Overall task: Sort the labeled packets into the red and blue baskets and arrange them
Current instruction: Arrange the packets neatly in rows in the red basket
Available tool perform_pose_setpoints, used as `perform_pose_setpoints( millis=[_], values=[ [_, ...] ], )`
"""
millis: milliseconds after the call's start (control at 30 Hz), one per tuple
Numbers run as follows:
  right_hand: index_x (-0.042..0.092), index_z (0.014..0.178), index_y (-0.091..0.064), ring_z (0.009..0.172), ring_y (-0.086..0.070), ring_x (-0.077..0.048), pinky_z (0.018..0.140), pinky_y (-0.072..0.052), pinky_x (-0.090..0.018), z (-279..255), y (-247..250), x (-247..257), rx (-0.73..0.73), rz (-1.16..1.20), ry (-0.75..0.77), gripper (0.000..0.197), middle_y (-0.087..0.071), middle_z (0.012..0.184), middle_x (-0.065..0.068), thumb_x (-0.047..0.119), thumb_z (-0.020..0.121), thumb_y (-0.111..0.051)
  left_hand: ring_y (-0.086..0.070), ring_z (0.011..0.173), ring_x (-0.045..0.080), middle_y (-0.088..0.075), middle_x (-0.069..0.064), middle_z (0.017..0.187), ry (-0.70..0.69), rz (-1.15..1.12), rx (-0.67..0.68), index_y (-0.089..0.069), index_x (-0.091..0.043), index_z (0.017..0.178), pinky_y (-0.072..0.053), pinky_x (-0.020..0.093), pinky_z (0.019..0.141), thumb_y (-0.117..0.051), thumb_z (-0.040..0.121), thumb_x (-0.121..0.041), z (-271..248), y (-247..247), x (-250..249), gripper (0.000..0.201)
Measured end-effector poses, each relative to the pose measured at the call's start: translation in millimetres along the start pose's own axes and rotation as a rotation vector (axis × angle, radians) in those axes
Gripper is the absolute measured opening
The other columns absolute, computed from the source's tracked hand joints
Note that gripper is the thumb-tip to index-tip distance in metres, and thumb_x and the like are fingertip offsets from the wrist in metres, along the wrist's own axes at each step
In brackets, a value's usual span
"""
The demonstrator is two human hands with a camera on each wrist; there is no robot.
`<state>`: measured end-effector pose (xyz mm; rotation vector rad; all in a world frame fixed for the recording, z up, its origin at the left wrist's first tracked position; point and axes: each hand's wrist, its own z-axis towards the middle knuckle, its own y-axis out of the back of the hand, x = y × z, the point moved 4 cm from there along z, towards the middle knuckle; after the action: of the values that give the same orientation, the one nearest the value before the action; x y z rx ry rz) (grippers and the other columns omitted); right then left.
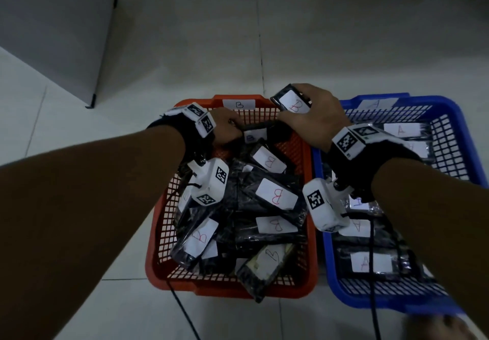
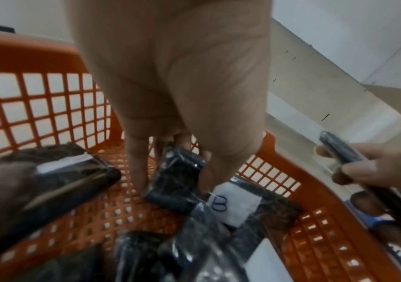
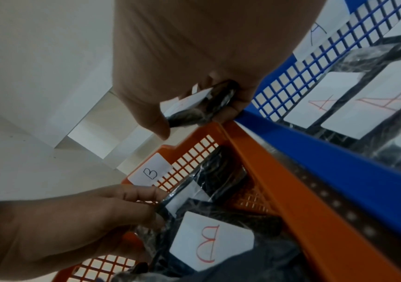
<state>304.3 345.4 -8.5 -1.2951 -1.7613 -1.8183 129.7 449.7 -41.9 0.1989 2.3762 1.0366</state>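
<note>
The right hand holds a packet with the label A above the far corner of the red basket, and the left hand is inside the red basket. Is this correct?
Not quite. The packet in the right hand is labeled B, in red, not A; the head view shows it. The rest stands: it is above the far corner of the red basket, and the left hand is inside that basket.

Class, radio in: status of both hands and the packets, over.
Right hand holds B packet above red basket. Left hand grips a packet inside it. Nothing in the way.

floor [image 1: 344, 35]: pale tiles | red basket [image 1: 158, 233], blue basket [image 1: 465, 138] (touching)
</note>
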Motion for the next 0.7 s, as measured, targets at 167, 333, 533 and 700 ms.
perform_pose_setpoints(
  millis=[167,333,533,700],
  values=[
    [0.029,0.12,-0.061,0.096,-0.057,-0.012,0.077,-0.044,-0.023,-2,-3,0,0.017,-0.012,-0.004,0.041,-0.061,0.111,0.003,0.036,0.081,-0.071,-0.061,0.089,0.021,-0.059,0.005,0.12,0.129,-0.118,0.152,-0.055,-0.015,0.128,-0.051,0.025,0.065,-0.05,0.097,-0.021,3,-11,1,0.032],
    [0.026,0.121,-0.061,0.094,-0.053,-0.011,0.076,-0.041,-0.022,-4,0,3,0.021,-0.012,0.01,0.04,-0.06,0.113,-0.001,0.033,0.082,-0.071,-0.05,0.124,0.021,-0.054,0.001,0.139,-0.013,0.076,-0.035,-0.061,-0.023,0.129,-0.036,0.027,0.099,-0.051,0.096,-0.039,7,-6,2,0.037],
    [0.026,0.121,-0.06,0.093,-0.053,-0.01,0.073,-0.039,-0.019,-6,0,3,0.036,-0.021,0.03,0.041,-0.056,0.107,0.004,0.035,0.082,-0.071,-0.062,0.08,0.017,-0.067,0.004,0.109,0.015,0.228,-0.174,-0.064,-0.022,0.115,-0.051,0.024,0.065,-0.058,0.088,-0.056,11,-6,8,0.044],
    [0.023,0.118,-0.06,0.095,-0.057,-0.014,0.072,-0.045,-0.021,-6,-2,8,0.107,-0.075,0.087,0.041,-0.06,0.107,0.001,0.032,0.081,-0.073,-0.058,0.082,0.022,-0.066,0.011,0.11,0.148,0.209,-0.18,-0.062,-0.009,0.118,-0.05,0.029,0.063,-0.058,0.091,-0.044,6,-5,11,0.044]
  ],
)
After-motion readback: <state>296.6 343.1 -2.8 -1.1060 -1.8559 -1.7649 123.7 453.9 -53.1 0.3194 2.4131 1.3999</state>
